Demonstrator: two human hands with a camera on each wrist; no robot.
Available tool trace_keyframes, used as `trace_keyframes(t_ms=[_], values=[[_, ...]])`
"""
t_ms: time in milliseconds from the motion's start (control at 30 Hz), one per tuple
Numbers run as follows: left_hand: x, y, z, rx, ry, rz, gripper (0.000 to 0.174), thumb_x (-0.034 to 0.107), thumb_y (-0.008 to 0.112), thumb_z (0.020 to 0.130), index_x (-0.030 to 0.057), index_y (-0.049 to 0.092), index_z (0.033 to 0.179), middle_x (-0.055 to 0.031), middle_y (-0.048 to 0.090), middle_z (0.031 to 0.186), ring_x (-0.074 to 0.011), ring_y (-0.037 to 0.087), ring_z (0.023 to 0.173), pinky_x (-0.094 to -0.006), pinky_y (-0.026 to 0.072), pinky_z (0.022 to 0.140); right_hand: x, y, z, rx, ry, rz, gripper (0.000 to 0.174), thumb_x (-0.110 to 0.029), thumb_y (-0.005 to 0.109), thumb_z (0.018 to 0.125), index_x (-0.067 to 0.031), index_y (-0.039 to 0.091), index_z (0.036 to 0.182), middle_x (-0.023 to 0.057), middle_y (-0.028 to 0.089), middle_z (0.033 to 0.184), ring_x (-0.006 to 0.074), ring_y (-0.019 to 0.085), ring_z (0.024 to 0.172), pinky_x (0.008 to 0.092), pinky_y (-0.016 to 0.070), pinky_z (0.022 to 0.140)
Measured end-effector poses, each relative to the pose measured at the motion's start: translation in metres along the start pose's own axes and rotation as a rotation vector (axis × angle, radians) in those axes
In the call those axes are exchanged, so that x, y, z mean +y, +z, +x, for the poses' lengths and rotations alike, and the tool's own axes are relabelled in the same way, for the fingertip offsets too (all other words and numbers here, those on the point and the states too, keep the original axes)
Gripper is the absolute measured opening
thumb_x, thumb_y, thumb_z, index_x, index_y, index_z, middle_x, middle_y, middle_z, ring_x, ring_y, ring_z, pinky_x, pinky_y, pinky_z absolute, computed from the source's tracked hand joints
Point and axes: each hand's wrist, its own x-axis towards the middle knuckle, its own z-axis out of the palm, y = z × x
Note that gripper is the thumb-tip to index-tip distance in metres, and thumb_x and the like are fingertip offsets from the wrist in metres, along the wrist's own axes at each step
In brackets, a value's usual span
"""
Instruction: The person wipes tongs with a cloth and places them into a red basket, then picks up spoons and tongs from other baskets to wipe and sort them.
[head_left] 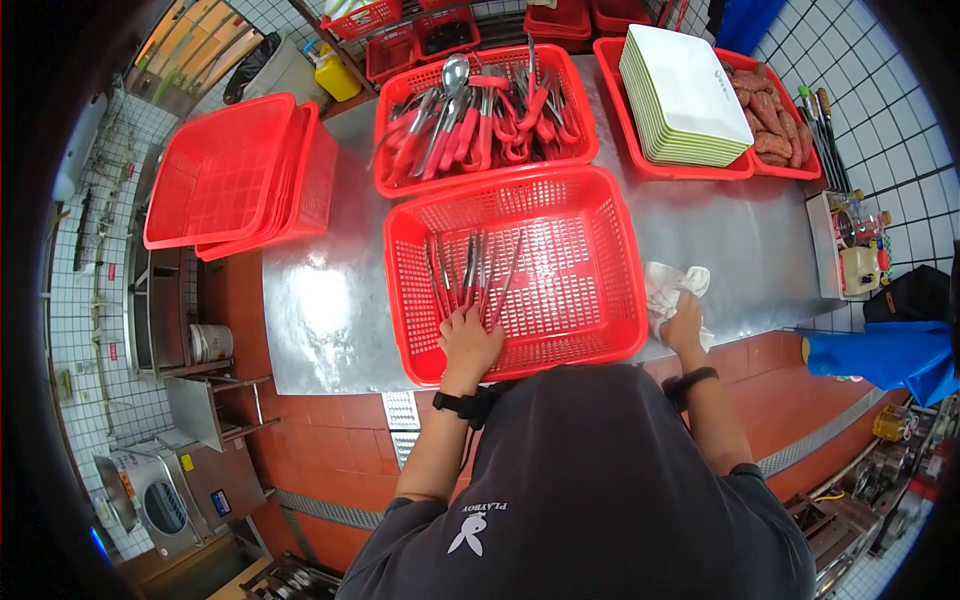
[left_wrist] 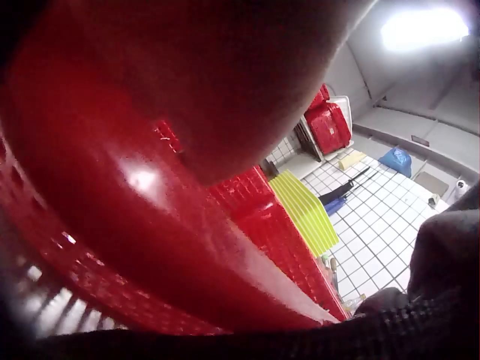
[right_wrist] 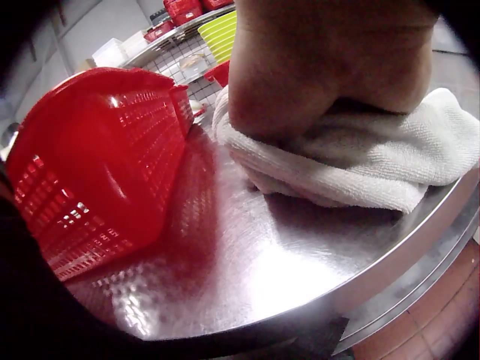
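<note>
At the centre of the head view, a person's left hand (head_left: 471,345) is reaching into a rectangular red plastic basket with slotted sides (head_left: 570,310), its fingers touching the dark red handles of several slim silver metal utensils (head_left: 471,265). These are lying side by side in the basket's left half, their metal ends pointing toward the top of the frame. The left wrist view is mostly showing blurred red plastic and part of the hand, so I cannot fairly tell whether that grip is closing around the handles or only lying on them.

Right of the basket, the right hand (head_left: 684,325) is holding a bunched white textured cloth (head_left: 672,282) against the shiny stainless-steel bench (head_left: 740,240), its grip narrowing around the fabric near the front edge.

Just above the first basket, a second red plastic basket (head_left: 480,186) is holding a heap of red-handled metal utensils (head_left: 485,125), a silver ladle-like spoon (head_left: 455,72) among them. At the upper left, nested red plastic baskets (head_left: 215,180) are leaning together. At the upper right, a stack of square white plates with green edges (head_left: 685,90) is standing in a red plastic tray (head_left: 690,172), beside reddish-brown elongated lumps (head_left: 768,115).
</note>
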Motion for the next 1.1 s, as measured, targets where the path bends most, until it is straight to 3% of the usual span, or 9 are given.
trace_keyframes(t_ms=[300, 400, 533, 600, 800, 867, 933, 1100], values=[[-0.028, 0.006, 0.012, 0.22, 0.123, -0.052, 0.061, 0.03, 0.065, 0.08, 0.0037, 0.051, 0.133, -0.0256, 0.044, 0.136, -0.0431, 0.038, 0.127, -0.0531, 0.0314, 0.107, -0.002, -0.003, 0.0, -0.017, 0.01, -0.011, 0.07, -0.023, 0.075, 0.07, -0.0067, 0.043, 0.13, 0.0194, 0.048, 0.124, 0.0429, 0.045, 0.111, 0.0493, 0.0377, 0.095], [-0.041, 0.024, 0.016, 0.207, 0.234, 0.022, 0.067, 0.03, 0.066, 0.079, 0.0039, 0.046, 0.137, -0.0266, 0.039, 0.14, -0.0444, 0.034, 0.129, -0.055, 0.0326, 0.106, -0.002, -0.001, 0.0, 0.009, -0.003, -0.007, 0.069, -0.024, 0.075, 0.07, -0.0065, 0.043, 0.129, 0.0194, 0.048, 0.124, 0.0428, 0.045, 0.111, 0.0492, 0.0377, 0.096], [-0.037, 0.031, 0.018, 0.181, 0.171, 0.059, 0.073, 0.03, 0.067, 0.077, 0.0048, 0.041, 0.141, -0.0271, 0.031, 0.146, -0.0451, 0.031, 0.131, -0.0561, 0.0343, 0.105, 0.003, 0.003, 0.001, 0.029, -0.025, -0.024, 0.068, -0.025, 0.075, 0.07, -0.007, 0.044, 0.128, 0.0187, 0.048, 0.124, 0.0424, 0.045, 0.112, 0.0487, 0.0376, 0.096], [-0.038, 0.032, 0.021, 0.163, 0.178, 0.104, 0.077, 0.03, 0.068, 0.076, 0.0057, 0.038, 0.143, -0.0246, 0.024, 0.151, -0.045, 0.029, 0.132, -0.0562, 0.0354, 0.104, 0.005, 0.004, 0.001, 0.025, -0.035, -0.024, 0.068, -0.025, 0.076, 0.07, -0.0073, 0.044, 0.128, 0.0184, 0.048, 0.124, 0.0423, 0.045, 0.112, 0.0487, 0.0376, 0.096], [-0.033, 0.021, 0.018, 0.063, 0.226, 0.171, 0.083, 0.03, 0.07, 0.074, 0.0072, 0.036, 0.146, -0.0148, 0.023, 0.156, -0.0435, 0.028, 0.132, -0.0556, 0.0334, 0.107, 0.002, 0.005, 0.0, 0.033, -0.007, -0.005, 0.068, -0.024, 0.075, 0.07, -0.0079, 0.044, 0.128, 0.0178, 0.048, 0.123, 0.0418, 0.045, 0.113, 0.0483, 0.0369, 0.097], [-0.031, 0.02, 0.017, 0.061, 0.229, 0.16, 0.083, 0.03, 0.07, 0.074, 0.0078, 0.036, 0.146, -0.0142, 0.023, 0.156, -0.0428, 0.028, 0.132, -0.0554, 0.0329, 0.107, 0.004, 0.005, 0.0, 0.048, -0.015, 0.0, 0.068, -0.023, 0.075, 0.069, -0.008, 0.044, 0.128, 0.0178, 0.048, 0.123, 0.0417, 0.045, 0.113, 0.0483, 0.0369, 0.097], [-0.031, 0.021, 0.017, 0.061, 0.231, 0.149, 0.083, 0.029, 0.07, 0.073, 0.0083, 0.036, 0.146, -0.0135, 0.024, 0.156, -0.0422, 0.028, 0.132, -0.0552, 0.0325, 0.107, 0.007, 0.008, 0.002, 0.073, -0.07, 0.006, 0.076, -0.035, 0.08, 0.069, -0.0032, 0.044, 0.127, 0.023, 0.05, 0.12, 0.046, 0.045, 0.112, 0.0519, 0.0381, 0.096], [-0.033, 0.025, 0.019, 0.082, 0.233, 0.148, 0.081, 0.029, 0.069, 0.075, 0.0102, 0.036, 0.146, -0.0135, 0.027, 0.155, -0.0403, 0.029, 0.133, -0.054, 0.0327, 0.108, 0.006, 0.006, 0.001, 0.016, -0.006, -0.012, 0.077, -0.035, 0.081, 0.068, -0.0038, 0.043, 0.128, 0.0223, 0.049, 0.123, 0.0454, 0.045, 0.113, 0.0513, 0.0385, 0.097]])
